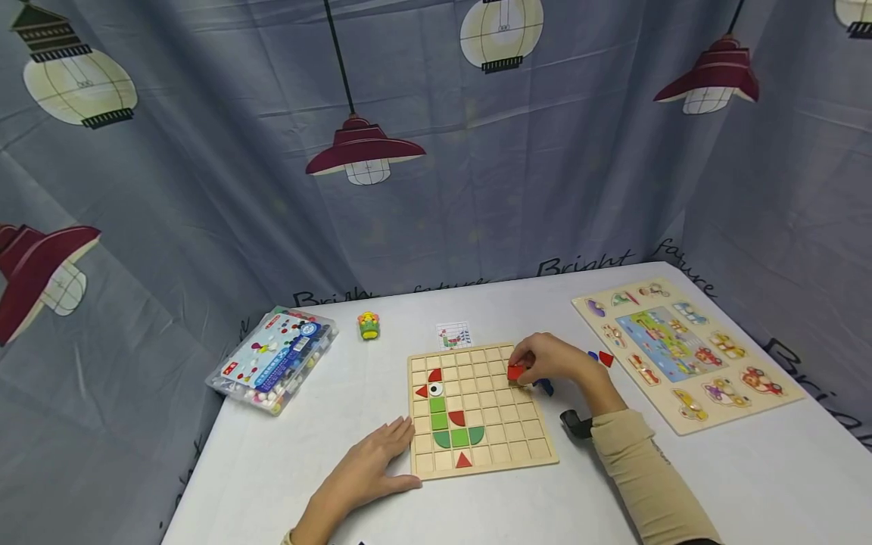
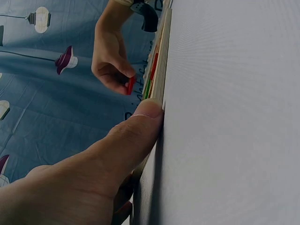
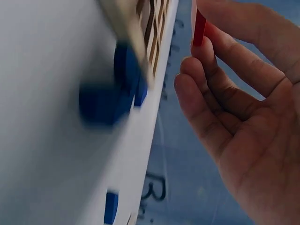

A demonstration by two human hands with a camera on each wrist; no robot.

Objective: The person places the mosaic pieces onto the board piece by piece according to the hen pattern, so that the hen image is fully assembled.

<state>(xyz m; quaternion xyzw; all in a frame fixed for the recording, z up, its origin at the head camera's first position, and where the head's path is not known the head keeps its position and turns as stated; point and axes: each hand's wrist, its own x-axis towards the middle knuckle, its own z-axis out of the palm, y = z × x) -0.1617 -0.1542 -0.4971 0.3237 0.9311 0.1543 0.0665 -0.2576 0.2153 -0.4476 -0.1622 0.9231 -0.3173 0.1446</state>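
Note:
A wooden grid board (image 1: 507,437) lies on the white table with red and green shapes and an eye tile (image 1: 435,389) set in its left squares. My left hand (image 1: 371,463) rests at the board's left front corner, fingers extended; in the left wrist view its thumb (image 2: 136,129) touches the board's edge. Over the board's right side, my right hand (image 1: 553,357) pinches a red tile (image 1: 515,372) between thumb and fingertips. The tile (image 3: 199,29) looks thin and flat from the right wrist view; its full outline is partly hidden by the fingers.
Blue pieces (image 1: 545,386) lie beside the board's right edge, with a red piece (image 1: 605,359) farther right. A small picture card (image 1: 453,335) sits behind the board. Around stand a plastic box (image 1: 272,359), a small figure (image 1: 369,325) and a picture puzzle (image 1: 742,405).

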